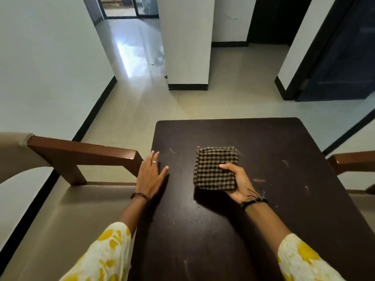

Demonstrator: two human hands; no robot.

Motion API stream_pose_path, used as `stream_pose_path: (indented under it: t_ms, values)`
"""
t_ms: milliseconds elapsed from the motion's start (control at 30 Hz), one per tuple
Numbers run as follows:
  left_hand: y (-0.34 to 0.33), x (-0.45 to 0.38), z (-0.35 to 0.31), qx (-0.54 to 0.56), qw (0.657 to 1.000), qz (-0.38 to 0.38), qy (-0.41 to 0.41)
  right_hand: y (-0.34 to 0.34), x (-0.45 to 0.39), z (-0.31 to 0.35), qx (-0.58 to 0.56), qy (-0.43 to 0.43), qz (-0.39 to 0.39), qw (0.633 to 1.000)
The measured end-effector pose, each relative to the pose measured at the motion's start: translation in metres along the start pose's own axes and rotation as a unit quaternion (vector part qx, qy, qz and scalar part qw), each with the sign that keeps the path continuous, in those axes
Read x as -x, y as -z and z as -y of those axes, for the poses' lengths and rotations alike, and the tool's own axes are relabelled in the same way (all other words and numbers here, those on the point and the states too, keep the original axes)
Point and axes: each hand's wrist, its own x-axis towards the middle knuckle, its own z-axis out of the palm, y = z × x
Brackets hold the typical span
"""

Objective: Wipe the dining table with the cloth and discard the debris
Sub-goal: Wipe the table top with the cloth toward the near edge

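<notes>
A folded checked cloth [215,168], brown and cream, sits in my right hand [239,182], which grips it from below with the thumb over its top, just above the middle of the dark wooden table [274,138]. My left hand [150,175] lies flat with straight fingers on the table's left edge. Small pale crumbs [182,219] are scattered on the tabletop in front of me, and a few faint smears [258,180] mark the surface to the right of the cloth.
A beige sofa seat with a brown wooden armrest [85,153] stands against the table's left side. Another brown armrest [353,161] shows at the right. Beyond the table lie a tiled floor, a white pillar [188,47] and a dark door [345,57].
</notes>
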Motion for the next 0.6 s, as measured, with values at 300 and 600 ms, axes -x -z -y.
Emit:
stream_pose_path:
  t_ms: [300,600]
  values:
    - [-0.037,-0.05,0.019,0.05,0.996,-0.044,0.061,-0.058,-0.114,0.02,0.377,0.25,-0.036,0.891]
    - [-0.031,-0.047,0.015,0.164,0.979,-0.085,0.088,-0.104,-0.197,-0.004,0.789,0.202,0.127,0.566]
